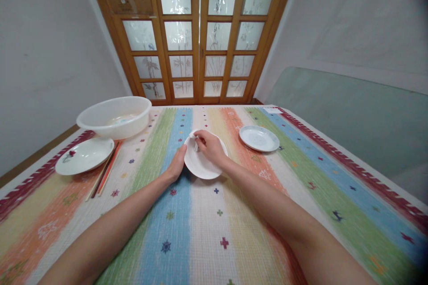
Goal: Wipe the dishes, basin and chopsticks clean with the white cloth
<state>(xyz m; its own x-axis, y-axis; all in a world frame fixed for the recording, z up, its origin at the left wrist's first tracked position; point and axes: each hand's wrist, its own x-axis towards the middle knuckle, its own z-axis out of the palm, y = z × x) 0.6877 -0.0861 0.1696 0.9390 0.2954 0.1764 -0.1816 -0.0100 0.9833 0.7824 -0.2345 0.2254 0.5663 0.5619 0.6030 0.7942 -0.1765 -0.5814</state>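
A round white plate (203,167) is held slightly tilted over the middle of the striped tablecloth. My left hand (177,163) grips its left rim, with the fingers partly hidden behind the plate. Over the plate's upper left part is my right hand (210,144), its fingers pinched on a small white cloth or tissue (193,135) that touches the plate's surface.
A large translucent basin (115,118) stands at the back left. In front of it are a white dish (85,156) with a red flower and several chopsticks (106,171). A pale plate (259,138) lies right of my hands on the tablecloth (203,231).
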